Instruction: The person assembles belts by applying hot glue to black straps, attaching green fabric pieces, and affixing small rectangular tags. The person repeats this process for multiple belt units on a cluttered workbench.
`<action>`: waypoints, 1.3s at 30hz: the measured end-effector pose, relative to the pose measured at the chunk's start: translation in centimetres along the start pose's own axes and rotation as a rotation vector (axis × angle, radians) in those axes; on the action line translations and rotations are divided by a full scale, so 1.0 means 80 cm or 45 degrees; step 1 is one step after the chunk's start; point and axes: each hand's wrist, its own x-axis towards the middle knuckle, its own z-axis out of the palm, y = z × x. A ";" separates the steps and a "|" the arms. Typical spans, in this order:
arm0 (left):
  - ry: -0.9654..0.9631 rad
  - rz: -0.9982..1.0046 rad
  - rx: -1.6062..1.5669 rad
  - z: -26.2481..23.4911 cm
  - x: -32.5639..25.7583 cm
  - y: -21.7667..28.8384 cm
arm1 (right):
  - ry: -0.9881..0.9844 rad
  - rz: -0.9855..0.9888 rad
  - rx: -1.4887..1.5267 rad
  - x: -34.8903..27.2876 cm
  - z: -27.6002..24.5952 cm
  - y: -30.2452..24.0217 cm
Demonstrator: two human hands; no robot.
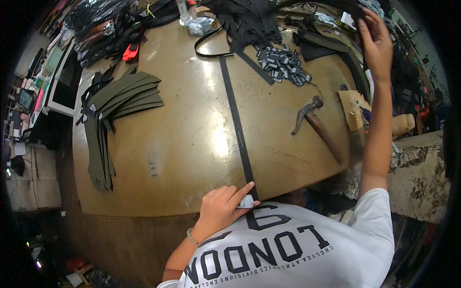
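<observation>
A long black strap [234, 113] runs down the table from the far side to the near edge. Its near end lies under the index finger of my left hand [222, 205]. Those fingers are closed around a small pale grey-white piece [246, 201], its kind unclear. At the far right my right hand [377, 45] is raised, thumb and fingers pinching a dark strip [331, 4] that arcs along the top of the view. A black looped strap [211, 54] rests near the long strap's far end.
Olive fabric strips [129, 96] lie fanned at the left. Small black-and-grey pieces [283, 65] are heaped at the far right of centre, beside black straps [247, 24]. A hammer [319, 127] with a wooden handle lies at right. Plastic-wrapped bundles [101, 31] fill the far left.
</observation>
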 end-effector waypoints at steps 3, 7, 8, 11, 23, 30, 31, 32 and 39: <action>0.024 0.025 -0.017 0.001 0.000 -0.001 | -0.087 0.091 -0.019 -0.048 0.046 -0.144; 0.087 0.026 -0.005 0.004 0.002 -0.001 | -0.728 0.381 0.166 -0.160 0.116 -0.245; 0.078 0.018 0.014 0.005 0.001 -0.002 | -0.888 0.651 0.301 -0.179 0.127 -0.249; 0.083 0.004 0.039 0.008 0.001 -0.002 | -0.890 0.525 0.030 -0.227 0.160 -0.245; 0.000 0.001 0.014 0.003 0.000 -0.002 | -0.699 0.466 -0.053 -0.272 0.169 -0.227; -0.098 -0.010 0.010 -0.008 0.007 0.003 | -0.754 0.449 -0.163 -0.271 0.170 -0.235; -0.169 -0.027 0.004 -0.014 0.010 0.004 | -0.771 0.439 -0.166 -0.272 0.170 -0.235; -0.217 -0.060 -0.077 -0.021 0.015 0.004 | -0.768 0.406 -0.219 -0.273 0.169 -0.236; -0.004 -0.280 -0.234 -0.029 0.068 -0.040 | -0.817 0.174 -0.460 -0.261 0.172 -0.249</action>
